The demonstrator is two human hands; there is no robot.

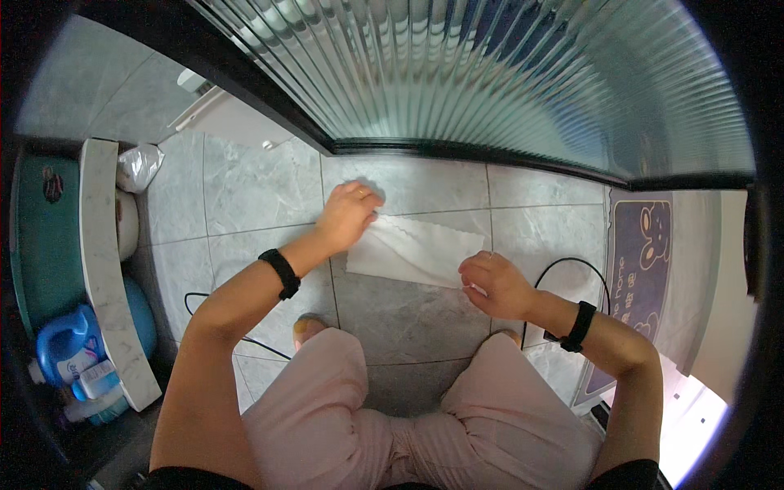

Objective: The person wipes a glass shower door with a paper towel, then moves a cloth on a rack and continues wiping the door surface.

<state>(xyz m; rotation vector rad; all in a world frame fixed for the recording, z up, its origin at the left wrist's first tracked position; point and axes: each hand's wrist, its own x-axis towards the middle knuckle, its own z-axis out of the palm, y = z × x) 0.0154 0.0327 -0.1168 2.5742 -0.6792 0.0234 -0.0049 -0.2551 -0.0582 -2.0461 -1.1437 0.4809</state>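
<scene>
A thin white cloth with a wavy far edge stretches between my hands, just in front of my knees. At its far left corner, the fingers of my left hand are curled and closed on the edge. My right hand pinches the near right corner between thumb and fingers. Soft folds run across the cloth's middle. Against the grey tiles below, I cannot tell whether it lies on the floor or hangs slightly above it.
A black-framed ribbed glass door stands ahead. At left, a marble-topped ledge borders a blue detergent bottle and a clear plastic bag. A purple mat lies at right. Black cords loop near both arms.
</scene>
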